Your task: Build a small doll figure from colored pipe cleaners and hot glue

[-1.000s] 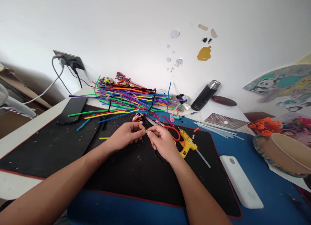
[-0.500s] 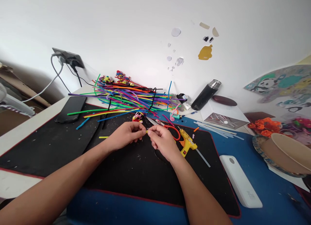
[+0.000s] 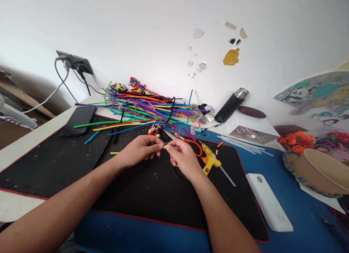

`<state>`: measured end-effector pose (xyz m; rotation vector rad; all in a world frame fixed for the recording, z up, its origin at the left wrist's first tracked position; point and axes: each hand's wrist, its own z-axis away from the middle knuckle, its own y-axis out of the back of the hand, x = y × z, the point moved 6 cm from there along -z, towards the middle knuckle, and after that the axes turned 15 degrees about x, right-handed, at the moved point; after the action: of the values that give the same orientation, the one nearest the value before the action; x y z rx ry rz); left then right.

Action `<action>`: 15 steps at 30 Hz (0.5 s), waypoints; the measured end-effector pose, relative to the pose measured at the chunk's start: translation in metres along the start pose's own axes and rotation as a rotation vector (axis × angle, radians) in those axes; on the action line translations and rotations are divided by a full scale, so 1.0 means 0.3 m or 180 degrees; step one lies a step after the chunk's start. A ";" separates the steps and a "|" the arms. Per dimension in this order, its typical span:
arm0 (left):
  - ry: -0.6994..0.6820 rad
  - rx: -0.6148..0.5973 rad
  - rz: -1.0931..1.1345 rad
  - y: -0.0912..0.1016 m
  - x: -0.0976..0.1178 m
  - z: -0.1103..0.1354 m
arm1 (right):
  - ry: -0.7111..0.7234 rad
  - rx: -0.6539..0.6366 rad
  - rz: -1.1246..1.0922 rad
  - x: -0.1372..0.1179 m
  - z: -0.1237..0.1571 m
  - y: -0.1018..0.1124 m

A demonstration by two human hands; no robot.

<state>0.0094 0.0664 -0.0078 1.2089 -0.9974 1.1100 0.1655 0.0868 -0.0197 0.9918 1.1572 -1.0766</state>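
Hands (image 3: 141,149) pinch a yellow piece (image 3: 164,147) over a black mat (image 3: 152,194); coloured stems (image 3: 147,108) crowd the back edge of the tabletop (image 3: 16,206), beneath a white wall (image 3: 122,31).

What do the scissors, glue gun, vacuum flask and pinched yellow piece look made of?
Yellow piece: too small to tell.
Scissors: probably metal blades, grey and shiny; red handles look like smooth plastic.
Glue gun: likely moulded plastic, bright yellow and smooth.
Vacuum flask: apparently metal; silvery cap gleams, black body looks coated.

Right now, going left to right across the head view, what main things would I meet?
Black phone, left hand, small yellow piece, right hand, yellow glue gun, white device, beige bowl.
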 end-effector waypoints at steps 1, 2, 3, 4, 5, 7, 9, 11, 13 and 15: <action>0.0005 -0.0019 0.0019 0.000 0.003 0.000 | -0.0010 -0.0001 0.0000 0.000 0.001 0.000; 0.0006 -0.0032 0.0030 -0.001 0.006 0.001 | -0.0016 0.0001 0.0004 -0.001 0.001 0.000; 0.0005 -0.0039 0.0032 0.000 0.008 0.001 | -0.0017 0.0002 0.0012 -0.002 0.002 0.001; -0.0001 -0.0041 0.0028 0.000 0.009 0.001 | -0.0011 0.0003 0.0017 -0.002 0.003 0.001; -0.0007 -0.0040 0.0019 0.001 0.008 0.001 | -0.0002 0.0002 0.0021 -0.003 0.003 0.001; -0.0004 -0.0035 -0.0005 0.003 0.004 0.000 | 0.0011 0.0010 0.0026 -0.004 0.003 0.000; 0.0018 -0.0018 -0.0025 0.005 -0.002 -0.002 | 0.0008 0.0027 0.0041 -0.002 0.003 0.000; 0.0030 0.0003 -0.0041 0.005 -0.005 -0.002 | 0.0015 0.0044 0.0067 0.001 0.003 -0.001; 0.0025 0.0023 -0.0060 0.004 -0.002 -0.001 | 0.0049 0.0049 0.0099 0.002 0.003 -0.004; 0.0015 0.0036 -0.0076 0.003 0.001 0.001 | 0.0089 0.0049 0.0125 0.004 0.003 -0.006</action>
<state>0.0086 0.0662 -0.0073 1.2239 -0.9721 1.1007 0.1640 0.0856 -0.0207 1.0404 1.1490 -1.0446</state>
